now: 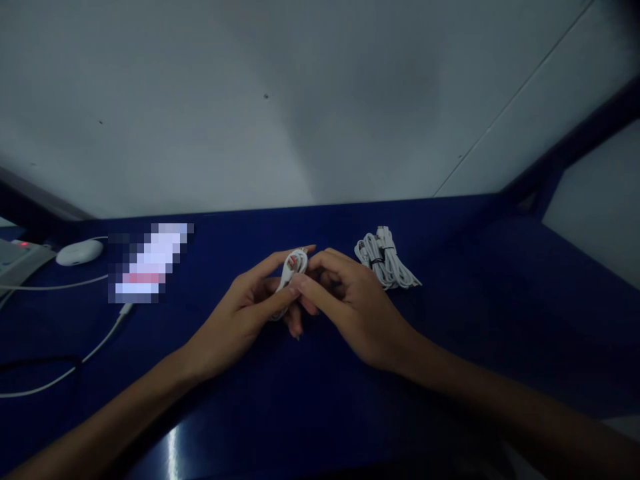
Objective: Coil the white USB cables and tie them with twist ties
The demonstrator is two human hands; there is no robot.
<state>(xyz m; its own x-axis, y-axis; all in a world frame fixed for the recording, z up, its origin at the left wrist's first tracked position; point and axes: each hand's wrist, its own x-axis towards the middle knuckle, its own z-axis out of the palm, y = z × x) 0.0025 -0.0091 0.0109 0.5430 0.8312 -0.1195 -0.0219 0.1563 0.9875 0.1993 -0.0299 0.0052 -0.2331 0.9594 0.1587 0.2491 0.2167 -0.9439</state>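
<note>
Both hands meet over the blue tabletop around a coiled white USB cable (289, 272) with an orange-red tongue in its plug. My left hand (249, 299) is closed on the coil, thumb on the near side and index finger stretched along the far side. Closed at the coil's right edge, my right hand (353, 297) has its thumb tip against the left thumb, and its fingers curl in. What exactly the right fingertips pinch is partly hidden. Beyond the right hand lies a pile of bundled white cables (387, 260), with dark ties around them.
At the left lie a phone with a blurred screen (153, 263), a white charging cable (107, 340) plugged into it, a white rounded case (80, 252) and a power strip (25, 257) with a red light. A pale wall (300, 100) rises behind the blue table (280, 413).
</note>
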